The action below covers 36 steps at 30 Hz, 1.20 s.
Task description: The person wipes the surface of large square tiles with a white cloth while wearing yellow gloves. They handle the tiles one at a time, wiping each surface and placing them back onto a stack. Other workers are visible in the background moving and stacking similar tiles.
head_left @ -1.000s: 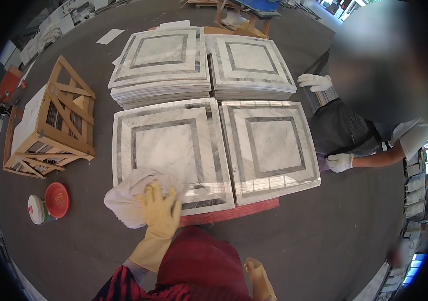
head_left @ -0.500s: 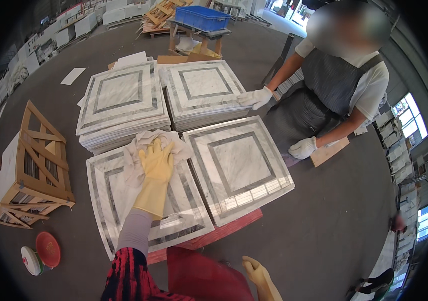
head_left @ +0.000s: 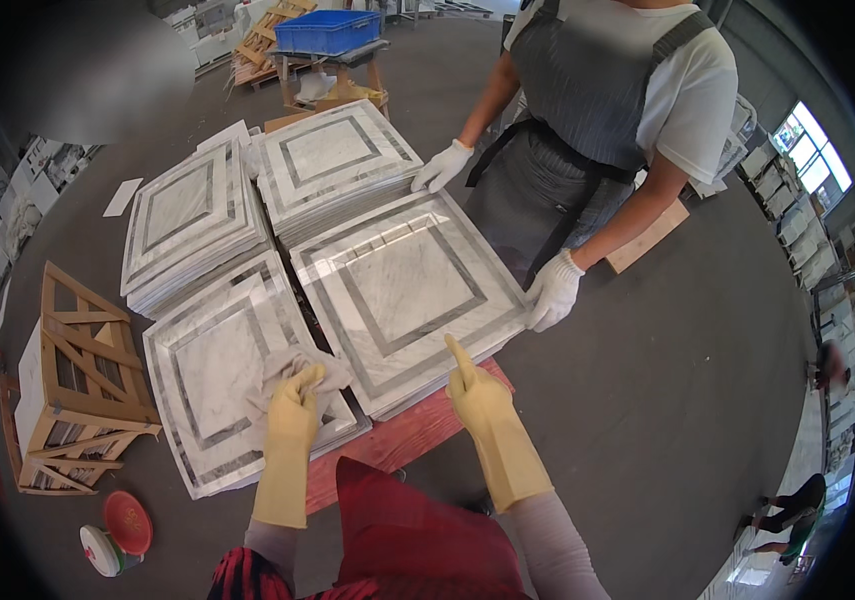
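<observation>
My left hand (head_left: 293,395), in a yellow rubber glove, is closed on a pale crumpled cloth (head_left: 329,373). The cloth lies on the near-left marble tile (head_left: 212,375), white with grey square bands. My right hand (head_left: 477,388), in a matching glove, is at the near edge of the near-right marble tile (head_left: 417,285). Its index finger points up over that tile's border; the other fingers are partly hidden, and I see nothing held. Opposite me, a co-worker's white-gloved hands touch this tile's right corner (head_left: 553,292) and the far-right stack's corner (head_left: 441,166).
Two further tile stacks stand behind, far-left (head_left: 187,205) and far-right (head_left: 337,150). Red timber (head_left: 412,425) shows beneath the near tiles. To the left are a wooden crate (head_left: 97,390), a red basin (head_left: 128,522) and a white-lidded bucket (head_left: 99,550). A blue bin (head_left: 327,33) rests on a far stand.
My left hand has drawn the cloth toward me. My right hand has risen from below to the near-right tile's edge. The co-worker's nearer hand has come to that tile's corner.
</observation>
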Each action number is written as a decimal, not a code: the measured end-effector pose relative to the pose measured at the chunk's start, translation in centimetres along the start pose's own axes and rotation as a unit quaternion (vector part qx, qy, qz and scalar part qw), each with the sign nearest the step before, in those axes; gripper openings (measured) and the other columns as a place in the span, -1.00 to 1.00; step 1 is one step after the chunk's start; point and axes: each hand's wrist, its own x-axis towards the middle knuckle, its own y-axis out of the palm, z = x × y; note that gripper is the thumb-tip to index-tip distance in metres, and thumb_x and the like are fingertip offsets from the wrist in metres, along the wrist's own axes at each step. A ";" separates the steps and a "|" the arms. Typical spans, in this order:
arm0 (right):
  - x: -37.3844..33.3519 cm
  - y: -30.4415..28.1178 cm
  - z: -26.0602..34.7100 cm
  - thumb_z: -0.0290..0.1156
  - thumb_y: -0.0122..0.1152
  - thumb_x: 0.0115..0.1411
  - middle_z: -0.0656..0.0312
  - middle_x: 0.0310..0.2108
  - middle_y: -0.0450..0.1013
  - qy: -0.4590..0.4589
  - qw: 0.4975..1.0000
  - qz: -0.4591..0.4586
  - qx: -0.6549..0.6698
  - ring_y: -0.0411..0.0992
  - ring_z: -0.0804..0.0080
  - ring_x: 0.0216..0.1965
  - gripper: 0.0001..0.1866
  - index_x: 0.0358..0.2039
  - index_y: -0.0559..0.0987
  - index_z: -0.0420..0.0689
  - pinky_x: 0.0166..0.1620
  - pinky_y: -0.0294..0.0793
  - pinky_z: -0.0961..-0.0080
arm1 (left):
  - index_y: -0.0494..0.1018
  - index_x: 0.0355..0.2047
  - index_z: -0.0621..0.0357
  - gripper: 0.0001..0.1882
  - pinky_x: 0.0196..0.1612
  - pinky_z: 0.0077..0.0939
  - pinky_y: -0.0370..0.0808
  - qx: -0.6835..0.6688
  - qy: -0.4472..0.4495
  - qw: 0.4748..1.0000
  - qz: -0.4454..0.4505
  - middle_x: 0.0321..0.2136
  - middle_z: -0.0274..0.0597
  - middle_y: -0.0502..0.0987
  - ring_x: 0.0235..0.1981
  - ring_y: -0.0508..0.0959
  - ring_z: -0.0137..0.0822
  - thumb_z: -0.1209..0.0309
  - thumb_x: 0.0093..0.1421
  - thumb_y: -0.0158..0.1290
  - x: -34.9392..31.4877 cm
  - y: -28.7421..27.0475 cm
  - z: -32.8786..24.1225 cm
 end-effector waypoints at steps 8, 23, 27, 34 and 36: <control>-1.5 0.8 -11.0 -0.16 0.01 0.55 0.06 -0.05 0.76 -0.230 0.972 0.030 -0.042 0.73 0.07 -0.04 -0.43 0.53 0.44 0.22 0.09 0.67 0.05 | 0.54 0.33 0.36 -0.49 0.38 -0.32 0.52 -0.387 -0.191 0.894 0.116 0.25 -0.02 0.66 0.28 0.64 -0.23 0.76 0.39 0.06 -15.4 6.0 -11.9; -11.8 -1.7 -44.5 -0.31 0.08 0.52 -0.02 -0.03 0.75 0.160 0.826 0.075 0.535 0.73 0.29 -0.18 -0.40 0.49 0.44 -0.29 -0.03 0.76 0.34 | 0.53 0.37 0.37 -0.49 0.37 -0.29 0.51 -0.359 -0.157 0.860 0.328 0.27 -0.05 0.64 0.26 0.63 -0.23 0.72 0.42 0.03 -13.8 29.2 -32.6; -9.8 -4.4 -53.1 -0.33 0.09 0.52 -0.04 -0.07 0.76 0.202 0.789 0.036 0.579 0.75 0.26 -0.25 -0.41 0.47 0.43 -0.32 -0.10 0.80 0.30 | 0.54 0.35 0.37 -0.49 0.27 -0.31 0.58 -0.337 -0.137 0.869 0.337 0.18 -0.08 0.68 0.17 0.67 -0.27 0.70 0.41 0.02 -9.4 35.5 -36.0; -14.8 -4.6 -74.2 -0.19 0.29 0.55 0.21 -0.26 0.65 0.303 0.725 -0.091 0.612 0.59 0.43 -0.32 -0.58 0.29 0.58 -0.12 -0.27 0.65 0.47 | 0.54 0.36 0.35 -0.46 -0.03 -0.42 0.65 -0.349 -0.050 0.875 0.332 0.11 -0.13 0.71 -0.05 0.68 -0.39 0.60 0.36 0.12 1.9 50.2 -43.2; -18.1 -8.2 -76.4 -0.24 0.24 0.56 0.29 -0.38 0.58 0.307 0.657 -0.089 0.682 0.46 0.51 -0.49 -0.72 0.15 0.57 -0.08 -0.45 0.50 0.48 | 0.56 0.35 0.33 -0.47 0.04 -0.43 0.63 -0.376 -0.107 0.858 0.333 0.13 -0.14 0.71 -0.01 0.69 -0.38 0.61 0.36 0.11 4.4 51.9 -48.1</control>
